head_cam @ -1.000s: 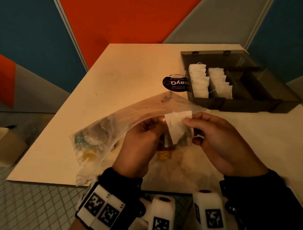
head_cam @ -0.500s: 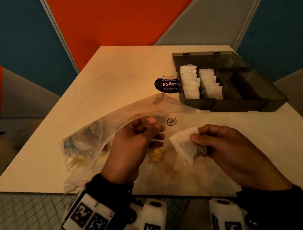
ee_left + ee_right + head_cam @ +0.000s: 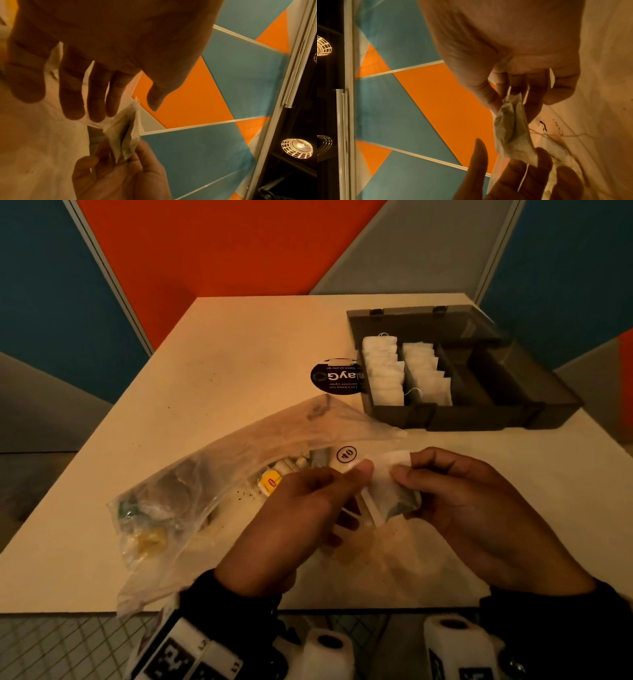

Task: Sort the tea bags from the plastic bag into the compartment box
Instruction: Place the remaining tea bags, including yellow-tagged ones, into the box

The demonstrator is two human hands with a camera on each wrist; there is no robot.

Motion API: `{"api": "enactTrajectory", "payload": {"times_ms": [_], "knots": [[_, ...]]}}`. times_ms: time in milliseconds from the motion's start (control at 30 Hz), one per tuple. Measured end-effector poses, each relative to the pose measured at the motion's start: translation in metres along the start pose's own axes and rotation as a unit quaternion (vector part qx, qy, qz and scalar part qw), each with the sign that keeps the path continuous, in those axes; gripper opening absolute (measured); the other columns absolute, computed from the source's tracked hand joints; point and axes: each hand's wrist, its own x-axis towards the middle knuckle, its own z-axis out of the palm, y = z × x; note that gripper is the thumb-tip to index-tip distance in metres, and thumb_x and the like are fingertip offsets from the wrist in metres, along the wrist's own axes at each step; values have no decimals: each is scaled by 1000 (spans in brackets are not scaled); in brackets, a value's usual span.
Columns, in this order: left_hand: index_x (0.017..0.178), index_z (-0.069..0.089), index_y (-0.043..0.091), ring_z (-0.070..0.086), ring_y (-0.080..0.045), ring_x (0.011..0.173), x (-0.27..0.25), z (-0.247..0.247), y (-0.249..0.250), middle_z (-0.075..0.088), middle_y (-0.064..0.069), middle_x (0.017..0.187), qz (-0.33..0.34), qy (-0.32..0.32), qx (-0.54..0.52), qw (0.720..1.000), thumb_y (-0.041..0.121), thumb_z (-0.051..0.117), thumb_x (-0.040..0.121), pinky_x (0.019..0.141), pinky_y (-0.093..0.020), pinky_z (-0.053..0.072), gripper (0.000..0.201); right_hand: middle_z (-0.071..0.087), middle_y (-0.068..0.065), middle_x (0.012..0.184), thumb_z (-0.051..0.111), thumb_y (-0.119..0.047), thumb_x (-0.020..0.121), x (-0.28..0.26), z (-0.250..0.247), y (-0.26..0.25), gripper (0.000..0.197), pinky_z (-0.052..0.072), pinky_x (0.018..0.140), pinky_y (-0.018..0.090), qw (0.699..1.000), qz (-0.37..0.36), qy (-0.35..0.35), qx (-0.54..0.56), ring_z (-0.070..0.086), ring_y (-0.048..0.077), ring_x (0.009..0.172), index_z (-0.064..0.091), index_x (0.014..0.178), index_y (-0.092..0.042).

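Observation:
A white tea bag [image 3: 383,484] hangs between my hands above the clear plastic bag [image 3: 205,491], which lies on the table with several more tea bags inside. My right hand [image 3: 404,474] pinches the tea bag [image 3: 510,132] by one end between thumb and fingers. My left hand [image 3: 356,474] reaches it with fairly straight fingers; in the left wrist view the fingertips [image 3: 96,116] touch the tea bag [image 3: 123,142] while the thumb stays apart. The dark compartment box [image 3: 479,419] stands at the far right, lid up, with tea bags [image 3: 383,371] stacked in its two left compartments.
A black round sticker [image 3: 337,376] lies on the table [image 3: 239,354] left of the box. A yellow-tagged tea bag [image 3: 269,481] shows through the plastic bag near my left hand. The near table edge runs just below my wrists. Coloured wall panels stand behind.
Half a second ago my left hand was apart from the tea bag with its fingers curled. It has now come right and touches the bag, which my right hand has raised slightly.

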Motion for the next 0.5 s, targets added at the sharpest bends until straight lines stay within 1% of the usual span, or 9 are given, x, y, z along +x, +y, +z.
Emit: {"api": "enactTrajectory", "payload": {"times_ms": [67, 167, 233, 267, 300, 367, 400, 433, 500], "knots": [[92, 73, 9, 68, -15, 72, 1, 2, -3, 74, -7, 86, 32, 8, -1, 999, 37, 67, 86, 70, -34, 52, 29, 73, 1, 91, 69, -15, 77, 1, 1, 1, 14, 51, 93, 55, 1000, 9, 3, 8, 67, 30, 100, 74, 69, -26], [87, 70, -1, 65, -18, 70, 4, 0, -6, 71, -19, 86, 74, 39, -11, 996, 20, 68, 86, 67, -34, 51, 20, 74, 0, 94, 69, -12, 80, 1, 4, 2, 17, 53, 92, 54, 1000, 14, 12, 3, 67, 28, 100, 74, 71, -26], [81, 70, 1, 64, -21, 70, 5, -2, -6, 70, -21, 83, 97, 49, -4, 994, 16, 69, 85, 65, -36, 50, 16, 74, -6, 90, 70, -13, 82, -1, 6, 1, 15, 56, 85, 47, 999, 7, 22, -40, 68, 22, 96, 74, 78, -26], [79, 70, 3, 63, -22, 70, 5, -2, -7, 70, -20, 82, 111, 51, 6, 993, 17, 70, 85, 64, -36, 50, 15, 74, -9, 88, 71, -14, 82, -2, 6, -1, 14, 58, 80, 41, 996, -3, 33, -80, 68, 17, 94, 73, 84, -28], [78, 71, 5, 62, -20, 69, 5, -3, -7, 70, -18, 79, 125, 54, 19, 990, 17, 70, 85, 64, -35, 50, 14, 74, -11, 89, 73, -16, 80, -3, 4, -4, 18, 57, 75, 35, 991, -22, 48, -123, 68, 12, 91, 71, 91, -30], [77, 72, 8, 62, -13, 65, 2, -3, -8, 70, -9, 74, 158, 59, 65, 983, 20, 71, 84, 62, -30, 50, 14, 71, -14, 92, 77, -18, 77, -7, 0, -14, 29, 52, 70, 24, 971, -88, 78, -210, 66, 2, 87, 66, 99, -34], [77, 72, 11, 62, -9, 65, 0, -3, -8, 69, -6, 74, 174, 60, 95, 978, 21, 71, 84, 61, -25, 49, 13, 69, -16, 94, 78, -21, 76, -8, -2, -20, 33, 49, 69, 20, 955, -124, 80, -258, 64, -3, 86, 64, 102, -37], [76, 73, 15, 63, -7, 66, -1, -2, -7, 69, -2, 74, 186, 60, 123, 973, 23, 71, 84, 61, -21, 48, 11, 66, -19, 97, 78, -24, 75, -10, -4, -26, 36, 46, 68, 18, 936, -149, 65, -313, 61, -6, 87, 62, 104, -40], [74, 73, 25, 63, -4, 68, -3, 0, -6, 68, 6, 79, 198, 61, 156, 966, 25, 72, 83, 57, -17, 48, 10, 60, -26, 100, 78, -33, 75, -12, -4, -38, 39, 42, 67, 16, 892, -155, 10, -424, 56, -9, 89, 60, 107, -47]]}}
